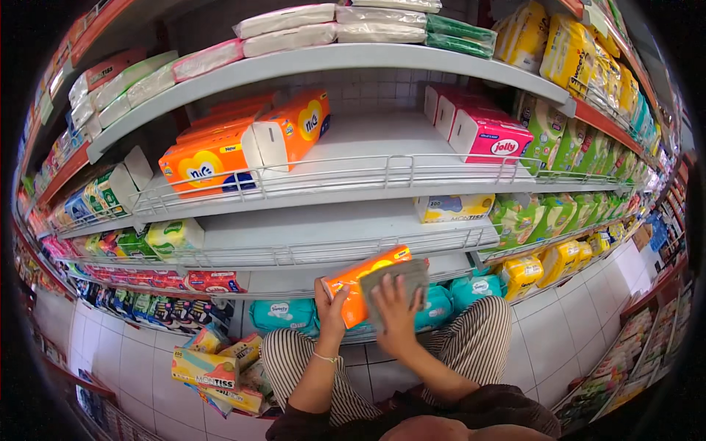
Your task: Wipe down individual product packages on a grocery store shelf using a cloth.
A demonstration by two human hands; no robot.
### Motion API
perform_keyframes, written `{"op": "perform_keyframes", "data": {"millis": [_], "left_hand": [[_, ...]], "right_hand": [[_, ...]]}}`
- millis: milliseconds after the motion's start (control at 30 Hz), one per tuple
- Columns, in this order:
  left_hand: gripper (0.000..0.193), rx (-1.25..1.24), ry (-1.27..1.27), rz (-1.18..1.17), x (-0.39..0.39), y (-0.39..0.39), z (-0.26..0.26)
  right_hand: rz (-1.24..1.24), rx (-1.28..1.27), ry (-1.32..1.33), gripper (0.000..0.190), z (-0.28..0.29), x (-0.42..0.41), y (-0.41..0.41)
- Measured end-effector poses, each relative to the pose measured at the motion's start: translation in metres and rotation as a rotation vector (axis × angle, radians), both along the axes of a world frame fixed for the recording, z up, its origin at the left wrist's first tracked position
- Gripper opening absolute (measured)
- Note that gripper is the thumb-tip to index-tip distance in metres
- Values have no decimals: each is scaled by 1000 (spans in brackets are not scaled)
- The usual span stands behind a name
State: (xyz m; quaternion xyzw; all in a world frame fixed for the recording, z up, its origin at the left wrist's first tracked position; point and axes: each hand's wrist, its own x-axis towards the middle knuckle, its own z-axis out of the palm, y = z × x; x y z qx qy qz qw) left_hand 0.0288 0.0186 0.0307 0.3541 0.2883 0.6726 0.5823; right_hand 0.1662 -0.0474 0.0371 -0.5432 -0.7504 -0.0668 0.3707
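Note:
My left hand (332,308) grips the left end of an orange Nice tissue pack (353,316), which is tilted in front of the lower shelves. A folded grey-green cloth (423,275) lies under my right hand (392,314), pressed against the face of that pack. The cloth covers much of the pack's right side. Similar orange Nice tissue packs (212,160) stand together on the shelf above, left of the middle. To their right on that shelf are pink Jolly tissue packs (493,135).
A wire rail (353,168) runs along the shelf front. Several Montiss tissue packs (205,368) are heaped on the tiled floor at my left. Teal Sweety diaper packs (284,314) line the bottom shelf by my knees. One Montiss pack (455,208) sits on the middle shelf.

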Motion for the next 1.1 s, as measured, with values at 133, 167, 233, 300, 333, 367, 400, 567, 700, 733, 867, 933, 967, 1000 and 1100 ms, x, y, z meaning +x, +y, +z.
{"op": "perform_keyframes", "data": {"millis": [133,167,233,300,333,367,400,567,700,733,867,933,967,1000,1100], "left_hand": [[24,32,53,16,-7,1,-7],[24,31,16,-3,-10,1,-10],[23,25,11,12,-5,-3,-9],[22,17,4,26,-2,-8,-7],[22,24,35,68,-1,-12,-6],[21,30,66,110,1,-16,-7],[21,26,66,107,-1,-16,-8],[27,65,59,100,-6,-18,6],[28,25,42,120,-11,-23,-2],[28,28,57,109,-13,-25,-2],[28,22,66,118,-11,-28,2],[28,32,106,131,-9,-27,6],[29,46,144,148,-7,-26,8],[29,41,150,146,-9,-25,9],[29,71,174,91,-14,-19,13]], "right_hand": [[292,154,-226,56,-33,-2,-7],[297,150,-220,56,-37,6,-3],[184,176,-152,57,-32,28,16],[93,163,60,60,-17,39,37],[4,147,266,63,-12,42,39],[6,138,265,63,-8,41,33],[80,78,86,62,0,37,26],[495,305,-443,60,-18,34,10],[280,40,-101,64,-20,54,23],[282,33,-100,64,-17,57,27],[218,8,106,66,-14,57,22],[264,-2,63,66,-18,50,12],[354,30,-126,65,-19,47,8],[447,61,-313,64,-18,44,5],[457,56,-352,62,-6,42,6]]}}
